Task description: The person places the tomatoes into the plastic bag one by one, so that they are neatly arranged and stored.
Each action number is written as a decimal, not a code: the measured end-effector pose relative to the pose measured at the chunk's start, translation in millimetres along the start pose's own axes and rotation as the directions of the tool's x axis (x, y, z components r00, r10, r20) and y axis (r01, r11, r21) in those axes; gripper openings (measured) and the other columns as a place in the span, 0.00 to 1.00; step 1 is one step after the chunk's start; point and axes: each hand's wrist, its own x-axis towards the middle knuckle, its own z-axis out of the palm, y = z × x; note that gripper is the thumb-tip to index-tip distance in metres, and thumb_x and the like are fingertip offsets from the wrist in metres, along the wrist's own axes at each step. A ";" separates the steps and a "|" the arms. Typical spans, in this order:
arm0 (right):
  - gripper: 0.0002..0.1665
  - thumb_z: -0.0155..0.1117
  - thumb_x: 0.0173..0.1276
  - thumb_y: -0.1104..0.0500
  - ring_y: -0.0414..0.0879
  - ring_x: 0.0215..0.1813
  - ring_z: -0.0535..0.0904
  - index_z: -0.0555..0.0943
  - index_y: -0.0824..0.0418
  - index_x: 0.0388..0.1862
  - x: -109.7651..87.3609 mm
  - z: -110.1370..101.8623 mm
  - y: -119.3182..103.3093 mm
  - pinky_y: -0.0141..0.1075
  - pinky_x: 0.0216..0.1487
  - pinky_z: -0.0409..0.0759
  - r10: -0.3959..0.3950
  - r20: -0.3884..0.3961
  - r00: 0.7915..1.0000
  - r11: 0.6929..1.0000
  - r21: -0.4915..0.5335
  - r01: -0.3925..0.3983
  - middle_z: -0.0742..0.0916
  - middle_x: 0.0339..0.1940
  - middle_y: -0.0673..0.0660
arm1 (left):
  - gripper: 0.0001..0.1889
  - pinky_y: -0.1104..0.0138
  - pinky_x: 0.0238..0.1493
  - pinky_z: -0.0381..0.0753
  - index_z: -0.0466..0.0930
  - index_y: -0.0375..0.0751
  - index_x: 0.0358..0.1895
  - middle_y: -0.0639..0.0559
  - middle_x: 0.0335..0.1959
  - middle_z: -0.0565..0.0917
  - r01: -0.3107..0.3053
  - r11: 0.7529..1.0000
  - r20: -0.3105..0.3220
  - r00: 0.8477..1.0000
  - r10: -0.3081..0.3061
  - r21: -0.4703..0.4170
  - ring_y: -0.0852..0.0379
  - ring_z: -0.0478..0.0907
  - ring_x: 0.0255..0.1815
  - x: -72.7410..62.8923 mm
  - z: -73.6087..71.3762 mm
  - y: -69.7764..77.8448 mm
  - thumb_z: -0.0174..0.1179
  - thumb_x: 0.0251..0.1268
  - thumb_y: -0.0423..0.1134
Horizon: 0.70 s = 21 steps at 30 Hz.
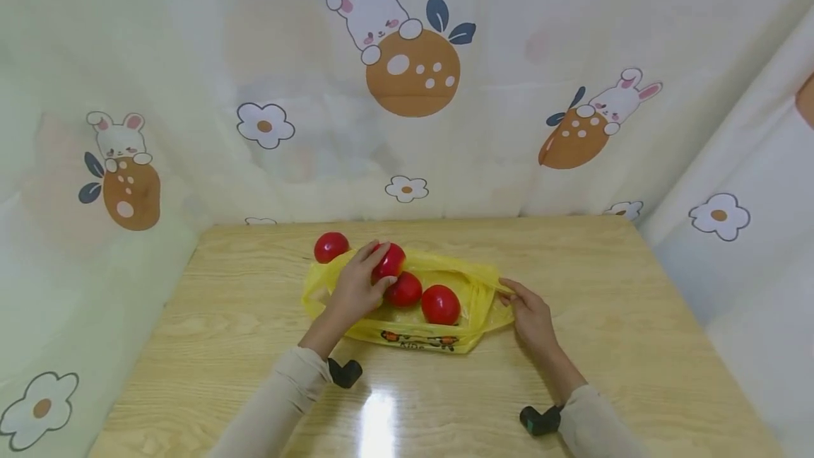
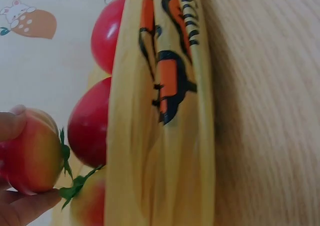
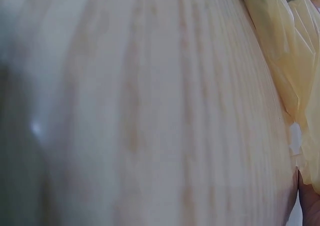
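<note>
My left hand [image 1: 356,292] grips a red tomato [image 1: 391,260] over the mouth of a yellow plastic bag [image 1: 470,341]. Green leaves and a yellowish patch show on this held tomato [image 2: 37,156] in the left wrist view. Inside the bag sit a tomato [image 1: 403,291] just under the held one and another tomato [image 1: 440,304] to its right. One more tomato [image 1: 331,247] lies at the bag's back left rim. With thumb and fingers, my right hand [image 1: 534,320] pinches the bag's right end. In the right wrist view only a bit of that hand shows beside the yellow plastic [image 3: 285,50].
Bag and tomatoes are on a light wooden table [image 1: 604,288]. A pale curtain [image 1: 496,154] printed with rabbits and flowers hangs behind the table and along its sides. Black pieces are at the left wrist [image 1: 345,373] and the right wrist [image 1: 540,420].
</note>
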 end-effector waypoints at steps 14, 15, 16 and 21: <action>0.24 0.39 0.77 0.70 0.60 0.60 0.80 0.72 0.67 0.67 -4.6 2.0 3.9 0.15 0.52 0.70 -0.051 -0.013 0.999 0.999 -0.014 0.051 0.79 0.64 0.69 | 0.34 0.53 0.58 0.79 0.69 0.42 0.70 0.39 0.71 0.68 -0.081 0.997 -0.054 0.995 0.082 0.018 0.37 0.72 0.66 -10.5 6.9 -1.3 0.69 0.59 0.38; 0.25 0.38 0.77 0.70 0.59 0.60 0.80 0.72 0.67 0.67 -4.7 2.2 4.0 0.15 0.52 0.70 -0.049 -0.011 0.999 0.999 -0.017 0.049 0.79 0.64 0.69 | 0.34 0.53 0.58 0.79 0.69 0.42 0.70 0.39 0.71 0.69 -0.092 0.995 -0.056 0.994 0.094 0.025 0.37 0.73 0.66 -11.9 6.8 0.5 0.69 0.59 0.37; 0.25 0.39 0.77 0.70 0.59 0.60 0.80 0.72 0.67 0.67 -4.6 2.3 3.9 0.15 0.52 0.70 -0.051 -0.012 0.999 0.999 -0.019 0.051 0.79 0.64 0.69 | 0.34 0.54 0.58 0.80 0.70 0.41 0.70 0.39 0.71 0.69 -0.108 0.993 -0.057 0.992 0.110 0.038 0.37 0.74 0.65 -13.3 6.8 2.3 0.69 0.59 0.38; 0.24 0.39 0.76 0.71 0.61 0.59 0.80 0.73 0.69 0.66 -4.4 1.3 0.4 0.17 0.54 0.72 -0.082 -0.022 0.996 0.996 -0.025 0.081 0.79 0.62 0.70 | 0.32 0.54 0.56 0.81 0.71 0.39 0.69 0.36 0.70 0.70 -0.205 0.975 -0.029 0.978 0.208 0.080 0.36 0.77 0.60 -20.8 6.0 12.6 0.69 0.60 0.38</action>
